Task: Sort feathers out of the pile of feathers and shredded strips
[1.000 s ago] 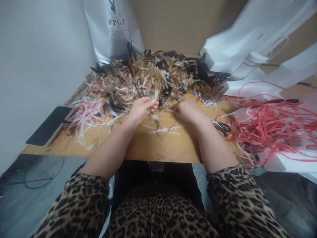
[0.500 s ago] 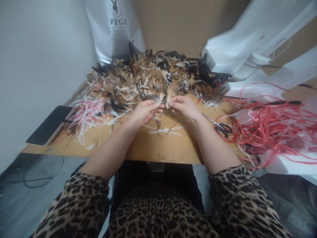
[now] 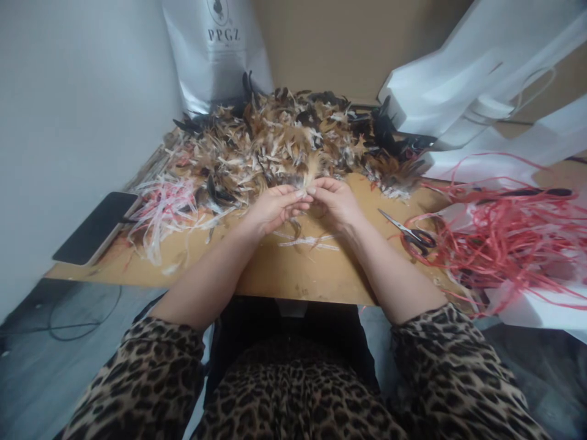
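Observation:
My left hand (image 3: pixel 279 208) and my right hand (image 3: pixel 334 203) meet over the front of the table (image 3: pixel 284 281), thumbs and fingertips pinched together. A pale tan feather (image 3: pixel 313 166) stands up from between the fingertips, its base hidden by them. Both hands are closed on it. Just beyond them rises a big heap of brown, white and black feathers (image 3: pixel 270 134). Below the hands, thin white strips (image 3: pixel 312 242) lie crossed on the tabletop, with a dark wispy feather hanging or lying close to the left fingers; I cannot tell which.
Black-handled scissors (image 3: pixel 413 233) lie right of my right arm, beside a tangle of red strings (image 3: pixel 513 238). To the left are a dark phone-like slab (image 3: pixel 95 228) and a bunch of pink and white strips (image 3: pixel 162 208). A white printed bag (image 3: pixel 217 61) stands behind.
My hands have come together, so the fingertips that were slightly apart now touch at the feather's base. The whole view has shifted slightly.

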The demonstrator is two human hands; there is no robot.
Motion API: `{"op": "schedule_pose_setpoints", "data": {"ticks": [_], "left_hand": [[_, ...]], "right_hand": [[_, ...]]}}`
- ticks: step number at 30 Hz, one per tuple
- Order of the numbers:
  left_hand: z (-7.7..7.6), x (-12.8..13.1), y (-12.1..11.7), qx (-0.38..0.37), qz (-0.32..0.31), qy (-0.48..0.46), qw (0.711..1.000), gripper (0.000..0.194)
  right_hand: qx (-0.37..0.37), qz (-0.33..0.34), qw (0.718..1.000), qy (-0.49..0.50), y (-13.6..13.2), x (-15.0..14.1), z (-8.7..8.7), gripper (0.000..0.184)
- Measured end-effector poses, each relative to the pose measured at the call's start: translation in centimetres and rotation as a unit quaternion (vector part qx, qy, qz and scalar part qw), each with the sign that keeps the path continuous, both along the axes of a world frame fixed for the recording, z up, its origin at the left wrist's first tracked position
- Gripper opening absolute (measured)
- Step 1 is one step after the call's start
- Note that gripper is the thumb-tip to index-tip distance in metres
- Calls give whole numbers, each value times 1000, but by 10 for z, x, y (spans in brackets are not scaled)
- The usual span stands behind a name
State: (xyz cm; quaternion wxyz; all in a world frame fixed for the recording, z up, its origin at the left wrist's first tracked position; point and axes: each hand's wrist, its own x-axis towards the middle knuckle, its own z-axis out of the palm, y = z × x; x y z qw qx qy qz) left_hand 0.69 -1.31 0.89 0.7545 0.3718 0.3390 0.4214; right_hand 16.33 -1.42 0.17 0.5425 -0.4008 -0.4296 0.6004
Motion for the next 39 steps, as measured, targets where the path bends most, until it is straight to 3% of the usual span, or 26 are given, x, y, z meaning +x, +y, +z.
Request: {"op": "schedule_pose_setpoints", "data": {"ticks": [10,16,23,29,33,36,39], "left_hand": [[2,4,-1,13,17,22,1000,5],[-3,2,2,64,33,45,996,7],[3,5,-4,106,45,94,989,13],[0,4,-4,114,36,115,986,18],[-1,1,0,122,57,98,986,18],[1,-3,5,113,102,76,985,18],[3,-7,9,101,138,58,984,19]], "right_hand": [[37,-15,999,-30,-1,0,1,30],[47,-25,997,-62,-1,1,0,32],[76,-64,989,-112,-1,2,2,32],[59,-49,995,-67,0,-2,0,33],[53,-37,993,-103,2,8,5,31],[94,-70,970,-214,3,25,11,25],[146,-82,912,-374,6,40,13,15]]}}
